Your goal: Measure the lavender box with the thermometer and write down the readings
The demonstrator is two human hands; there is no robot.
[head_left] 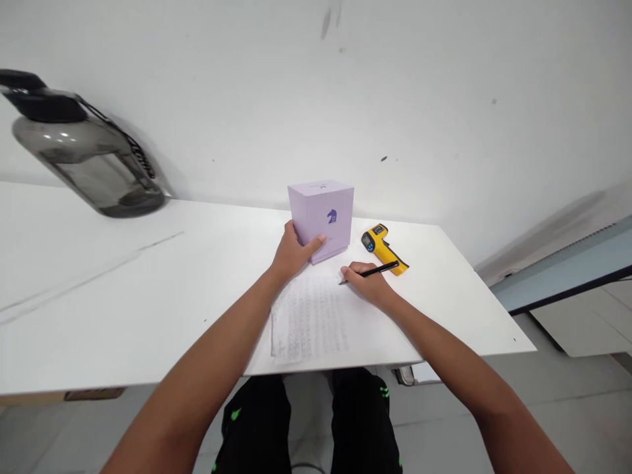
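My left hand (297,251) grips the lower left side of a light purple box (322,220), its thumb across the front face. The box stands upright on the white table and bears a dark horse-head logo. In my right hand (366,282) is a black pen (380,270), pinched between thumb and fingers, its tip low over the paper. Under both hands lies a sheet of paper (311,319) covered with columns of small handwriting; the right part of the sheet looks blank. I cannot tell whether the pen tip touches it.
A yellow infrared thermometer (386,250) lies just right of the box. At the far left stands a large grey see-through water bottle (99,164) with a black lid. The white table (123,296) meets a wall behind and ends at a right edge.
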